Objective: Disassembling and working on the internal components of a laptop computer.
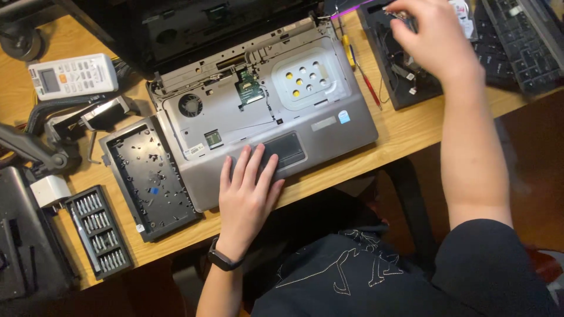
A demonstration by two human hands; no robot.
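laptop: a grey laptop lies open on the wooden desk, keyboard stripped out so the fan, a green board and the metal deck show; its dark lid leans back toward the far edge
left hand: the left hand lies flat on the palm rest, fingers spread and straight, tips at the touchpad; it presses down and grips nothing
right hand: the right hand is raised over a black tray at the far right, fingers curled together near something small (what, if anything, they pinch I cannot tell)
handling: the laptop looks stiff and fairly heavy, likely stable under a flat palm; the bare board and thin wires look fragile, so the solid palm rest and outer edges seem the safe places to hold or press
hinge end: the lid probably shifts the weight backward, so lifting by the front edge alone may tip it
nearby: a dark panel dotted with screws lies just left of the laptop, a bit set beyond it, a white remote at the far left, a red-handled screwdriver just right of the laptop
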